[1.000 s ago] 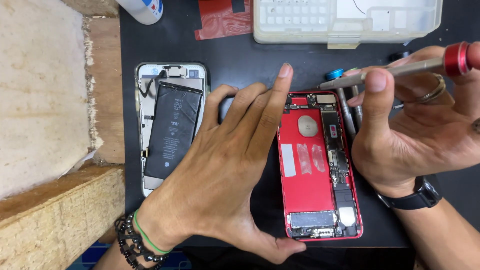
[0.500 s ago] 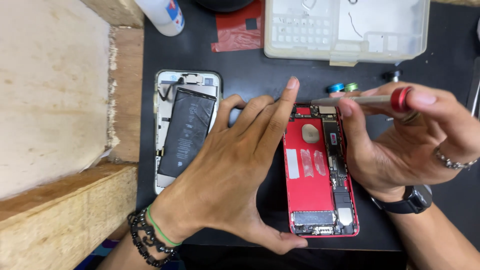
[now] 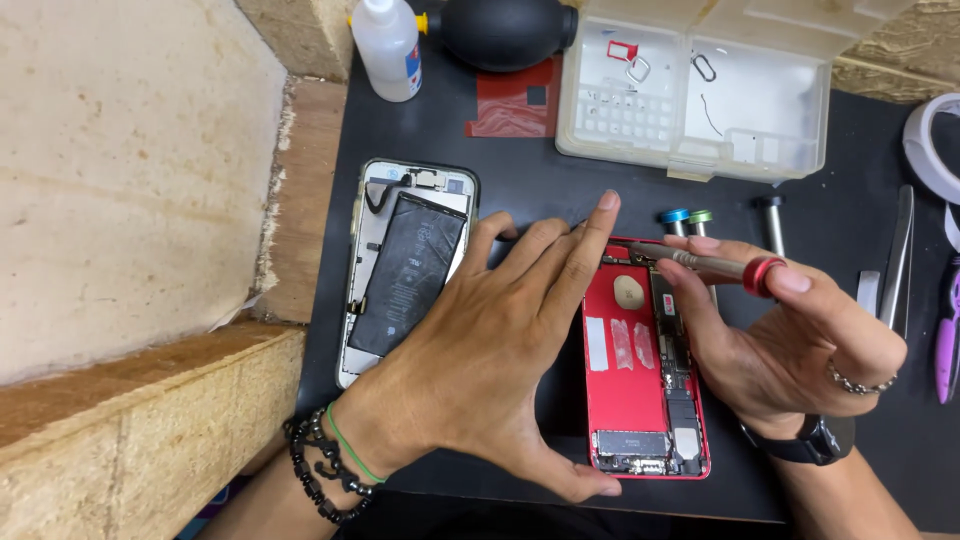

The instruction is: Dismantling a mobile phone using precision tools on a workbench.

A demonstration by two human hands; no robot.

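An opened red phone shell (image 3: 630, 390) lies on the black mat (image 3: 520, 170). My left hand (image 3: 500, 350) rests flat on its left edge, fingers spread, pinning it down. My right hand (image 3: 790, 350) grips a screwdriver with a red cap (image 3: 720, 267). The screwdriver lies nearly level, its tip at the shell's top edge near the left fingertips. To the left lies a second opened phone with a black battery (image 3: 405, 270), untouched.
A clear plastic parts tray (image 3: 700, 95) stands at the back. A white squeeze bottle (image 3: 390, 45), a black air blower (image 3: 505, 30) and a red sticker sheet (image 3: 515, 100) are beside it. Spare screwdrivers (image 3: 685, 218), tweezers (image 3: 895, 265) and a purple tool (image 3: 945, 335) lie right. Chipboard blocks (image 3: 140, 430) border the left.
My right hand has come down and left, lowering the screwdriver until its tip reaches the top of the red shell. The left hand stays pressed on the shell.
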